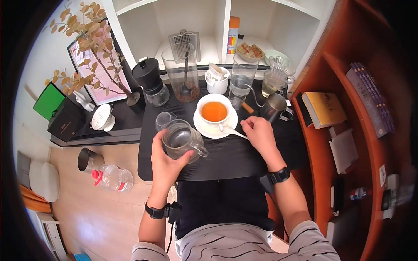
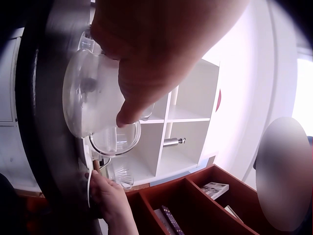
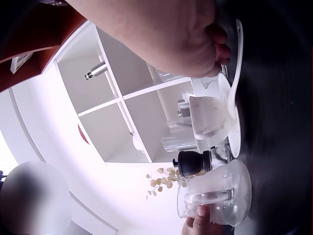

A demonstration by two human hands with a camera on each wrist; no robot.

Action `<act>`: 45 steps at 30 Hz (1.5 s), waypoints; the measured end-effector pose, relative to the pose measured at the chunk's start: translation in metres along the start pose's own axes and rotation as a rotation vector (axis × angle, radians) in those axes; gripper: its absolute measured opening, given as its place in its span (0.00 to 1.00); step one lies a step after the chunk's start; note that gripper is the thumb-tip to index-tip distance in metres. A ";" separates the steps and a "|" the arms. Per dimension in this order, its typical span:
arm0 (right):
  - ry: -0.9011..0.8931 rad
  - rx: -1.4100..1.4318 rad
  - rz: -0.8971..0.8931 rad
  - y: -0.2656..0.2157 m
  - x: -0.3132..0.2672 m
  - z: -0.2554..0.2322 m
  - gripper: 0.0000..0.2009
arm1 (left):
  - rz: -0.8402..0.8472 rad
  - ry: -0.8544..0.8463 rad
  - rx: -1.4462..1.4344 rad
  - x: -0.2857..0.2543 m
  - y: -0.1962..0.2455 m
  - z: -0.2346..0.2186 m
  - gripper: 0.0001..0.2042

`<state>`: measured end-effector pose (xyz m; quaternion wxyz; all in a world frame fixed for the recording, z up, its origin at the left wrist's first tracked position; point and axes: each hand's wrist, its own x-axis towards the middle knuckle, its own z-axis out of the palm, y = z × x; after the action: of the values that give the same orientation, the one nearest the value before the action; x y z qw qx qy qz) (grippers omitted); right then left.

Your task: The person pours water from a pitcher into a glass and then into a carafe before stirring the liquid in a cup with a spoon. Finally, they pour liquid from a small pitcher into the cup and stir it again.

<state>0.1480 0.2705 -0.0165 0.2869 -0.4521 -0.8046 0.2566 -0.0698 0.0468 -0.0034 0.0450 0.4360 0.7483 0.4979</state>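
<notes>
My left hand [image 1: 167, 156] grips a clear glass coffee server [image 1: 180, 138] round its side, thumb toward the front; its loop handle faces right. The server stands upright at the tabletop and shows no drink inside. To its right a white cup [image 1: 198, 104] of amber liquid sits on a white saucer [image 1: 208, 131]. A white spoon [image 1: 237, 133] lies on the saucer, its handle pointing right. My right hand [image 1: 261, 137] is beside the spoon's handle, fingers loosely curled and holding nothing; in the right wrist view the handle's end [image 3: 239, 29] shows free of the fingers.
Behind stand a black-topped grinder [image 1: 148, 80], a tall glass canister [image 1: 180, 71] with a dark scoop, a white cup holding a drip bag [image 1: 216, 80], a glass cylinder [image 1: 244, 71] and a steel kettle [image 1: 275, 108]. A small glass [image 1: 164, 118] is just behind the server.
</notes>
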 end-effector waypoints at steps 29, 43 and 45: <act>-0.063 0.016 0.238 -0.003 0.006 0.005 0.15 | 0.042 -0.252 -0.270 0.036 -0.020 -0.015 0.46; -0.022 0.075 0.107 0.007 -0.017 -0.019 0.14 | 0.057 -0.480 -0.507 0.071 -0.038 -0.018 0.47; -0.018 0.101 0.060 0.016 -0.029 -0.027 0.12 | 0.055 -0.462 -0.505 0.070 -0.036 -0.019 0.47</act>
<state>0.1880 0.2567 -0.0152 0.2943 -0.4586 -0.7794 0.3092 -0.1443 0.0775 0.0041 0.3062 0.5325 0.5594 0.5566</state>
